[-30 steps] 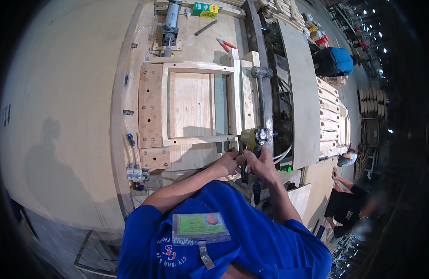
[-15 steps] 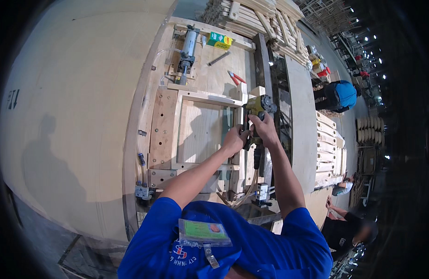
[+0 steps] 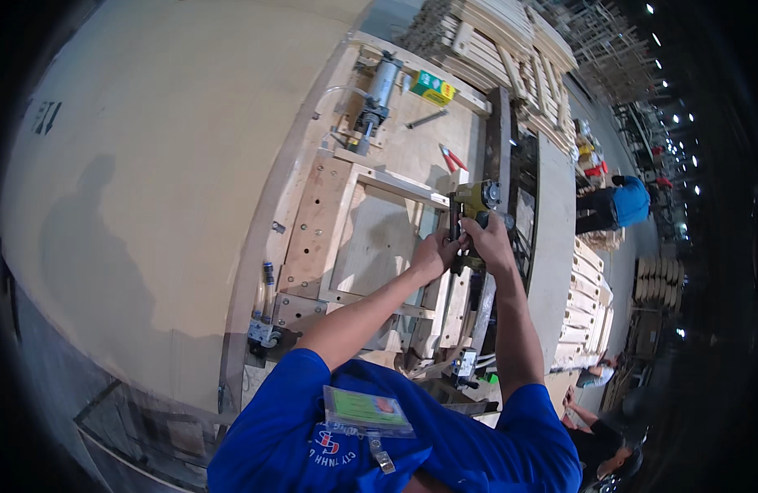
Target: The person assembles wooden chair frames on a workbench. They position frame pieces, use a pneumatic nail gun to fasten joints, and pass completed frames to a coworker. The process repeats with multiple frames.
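A yellow-green and black nail gun (image 3: pixel 475 197) stands at the right edge of a pale wooden frame (image 3: pixel 346 215). My right hand (image 3: pixel 492 241) is wrapped round its grip. Beside it, my left hand (image 3: pixel 435 253) is closed at the gun's dark magazine side, fingers bent against it; whether it also touches the wood cannot be made out. The wooden frame lies in a jig of drilled wooden blocks (image 3: pixel 309 226). Where the gun's nose meets the wood is partly hidden by the hands.
A pneumatic cylinder (image 3: pixel 381 90) is mounted at the jig's far end. Near it lie a green and yellow box (image 3: pixel 433 87), a metal bar (image 3: pixel 427 119) and red-handled pliers (image 3: pixel 453 158). Stacked wooden parts (image 3: pixel 494 49) stand beyond. A co-worker in blue (image 3: pixel 629 201) bends at the right.
The view has tilted and shifted, so the bench appears farther right and turned clockwise. Both hands remain at the nail gun beside the frame.
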`<action>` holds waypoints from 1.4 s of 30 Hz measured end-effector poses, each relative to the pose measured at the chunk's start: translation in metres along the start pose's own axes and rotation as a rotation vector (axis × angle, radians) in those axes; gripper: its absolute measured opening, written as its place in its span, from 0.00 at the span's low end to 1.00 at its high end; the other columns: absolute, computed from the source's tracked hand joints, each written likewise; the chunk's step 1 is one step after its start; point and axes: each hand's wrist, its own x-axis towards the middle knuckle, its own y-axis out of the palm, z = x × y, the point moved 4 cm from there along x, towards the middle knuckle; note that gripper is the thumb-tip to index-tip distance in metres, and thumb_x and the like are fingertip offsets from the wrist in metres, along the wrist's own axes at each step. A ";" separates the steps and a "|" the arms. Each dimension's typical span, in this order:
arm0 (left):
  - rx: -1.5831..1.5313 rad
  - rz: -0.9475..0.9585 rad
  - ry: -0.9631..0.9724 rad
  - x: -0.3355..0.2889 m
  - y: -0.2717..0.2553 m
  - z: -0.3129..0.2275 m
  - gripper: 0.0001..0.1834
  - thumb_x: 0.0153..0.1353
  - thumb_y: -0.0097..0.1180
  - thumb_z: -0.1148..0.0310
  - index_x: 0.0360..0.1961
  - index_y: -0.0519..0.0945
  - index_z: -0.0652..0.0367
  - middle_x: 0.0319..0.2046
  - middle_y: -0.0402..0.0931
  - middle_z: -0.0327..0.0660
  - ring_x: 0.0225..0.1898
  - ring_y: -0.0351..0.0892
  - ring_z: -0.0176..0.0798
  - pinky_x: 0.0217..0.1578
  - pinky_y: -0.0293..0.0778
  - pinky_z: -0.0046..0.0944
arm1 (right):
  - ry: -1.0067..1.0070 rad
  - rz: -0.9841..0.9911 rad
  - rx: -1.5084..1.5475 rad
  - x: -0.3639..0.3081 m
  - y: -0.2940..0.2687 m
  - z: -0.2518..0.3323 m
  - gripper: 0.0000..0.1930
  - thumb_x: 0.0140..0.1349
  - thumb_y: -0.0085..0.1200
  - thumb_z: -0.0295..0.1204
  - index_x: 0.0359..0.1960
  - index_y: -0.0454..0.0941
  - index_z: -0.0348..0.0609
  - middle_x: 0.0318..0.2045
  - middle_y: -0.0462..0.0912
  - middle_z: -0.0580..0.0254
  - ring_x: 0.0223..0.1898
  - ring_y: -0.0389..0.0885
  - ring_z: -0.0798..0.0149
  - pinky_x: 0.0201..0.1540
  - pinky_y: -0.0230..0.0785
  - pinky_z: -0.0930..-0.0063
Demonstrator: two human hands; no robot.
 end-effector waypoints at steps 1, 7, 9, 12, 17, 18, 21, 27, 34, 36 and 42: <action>0.055 -0.028 -0.024 -0.001 -0.006 -0.002 0.23 0.72 0.62 0.49 0.43 0.82 0.63 0.27 0.76 0.39 0.30 0.73 0.34 0.33 0.71 0.41 | 0.013 0.053 -0.040 -0.001 0.004 0.007 0.13 0.69 0.62 0.30 0.49 0.80 0.33 0.27 0.85 0.59 0.29 0.85 0.70 0.32 0.77 0.73; -0.164 -0.348 0.103 0.016 -0.058 0.022 0.16 0.74 0.62 0.61 0.48 0.78 0.65 0.34 0.83 0.43 0.35 0.86 0.36 0.35 0.81 0.39 | -0.344 0.314 -0.537 0.033 0.068 0.066 0.21 0.63 0.67 0.37 0.48 0.81 0.29 0.32 0.87 0.45 0.34 0.87 0.53 0.41 0.78 0.59; -0.177 -0.398 0.043 0.019 -0.074 0.027 0.17 0.71 0.61 0.61 0.50 0.80 0.64 0.38 0.85 0.50 0.41 0.87 0.49 0.44 0.80 0.48 | -0.463 0.378 -0.521 0.042 0.094 0.084 0.21 0.63 0.67 0.38 0.46 0.82 0.29 0.34 0.88 0.41 0.38 0.88 0.49 0.46 0.79 0.58; -0.194 -0.423 -0.003 0.026 -0.094 0.028 0.17 0.71 0.60 0.59 0.50 0.80 0.63 0.42 0.87 0.55 0.47 0.88 0.57 0.49 0.79 0.52 | -0.408 0.402 -0.585 0.052 0.112 0.095 0.21 0.64 0.67 0.39 0.46 0.83 0.29 0.35 0.88 0.39 0.39 0.89 0.49 0.48 0.79 0.57; -0.209 -0.449 -0.024 0.032 -0.106 0.021 0.17 0.70 0.59 0.60 0.49 0.81 0.64 0.42 0.88 0.56 0.48 0.88 0.57 0.49 0.80 0.52 | -0.403 0.423 -0.620 0.067 0.127 0.098 0.22 0.63 0.67 0.40 0.48 0.83 0.30 0.36 0.89 0.38 0.40 0.89 0.46 0.49 0.79 0.56; -0.221 -0.453 -0.021 0.033 -0.107 0.022 0.17 0.70 0.59 0.60 0.49 0.81 0.64 0.41 0.88 0.56 0.48 0.88 0.57 0.49 0.80 0.52 | -0.410 0.419 -0.655 0.070 0.129 0.099 0.23 0.64 0.67 0.41 0.49 0.83 0.31 0.37 0.89 0.38 0.40 0.89 0.45 0.49 0.78 0.56; -0.246 -0.470 -0.001 0.038 -0.112 0.024 0.17 0.70 0.59 0.61 0.48 0.81 0.66 0.40 0.88 0.56 0.47 0.88 0.57 0.48 0.79 0.52 | -0.415 0.431 -0.680 0.071 0.134 0.103 0.24 0.64 0.67 0.42 0.51 0.83 0.32 0.37 0.89 0.38 0.41 0.89 0.42 0.50 0.78 0.55; -0.092 -0.402 0.006 -0.002 -0.093 0.024 0.15 0.75 0.53 0.65 0.51 0.79 0.68 0.37 0.86 0.49 0.39 0.88 0.44 0.40 0.81 0.45 | -0.399 0.447 -0.609 0.033 0.118 0.091 0.22 0.62 0.66 0.37 0.50 0.81 0.29 0.38 0.88 0.35 0.44 0.89 0.41 0.50 0.79 0.54; -0.358 -0.220 -0.119 -0.101 -0.065 0.055 0.12 0.75 0.52 0.73 0.52 0.81 0.69 0.40 0.86 0.45 0.37 0.87 0.35 0.33 0.81 0.36 | -0.367 0.766 -0.521 -0.052 0.121 0.069 0.18 0.64 0.68 0.28 0.54 0.83 0.37 0.35 0.88 0.52 0.36 0.86 0.63 0.44 0.79 0.64; -0.520 -0.142 -0.163 -0.129 -0.064 0.062 0.12 0.73 0.54 0.73 0.52 0.81 0.68 0.40 0.87 0.49 0.37 0.90 0.38 0.33 0.83 0.38 | -0.429 0.822 -0.456 -0.073 0.132 0.064 0.19 0.63 0.69 0.28 0.55 0.82 0.38 0.34 0.87 0.54 0.35 0.86 0.62 0.43 0.79 0.64; -0.689 -0.169 -0.267 -0.167 -0.074 0.055 0.13 0.83 0.45 0.67 0.50 0.78 0.65 0.36 0.84 0.43 0.29 0.85 0.33 0.27 0.79 0.32 | -0.321 0.967 -0.376 -0.090 0.156 0.051 0.21 0.63 0.68 0.25 0.57 0.81 0.36 0.40 0.88 0.53 0.40 0.85 0.62 0.48 0.80 0.65</action>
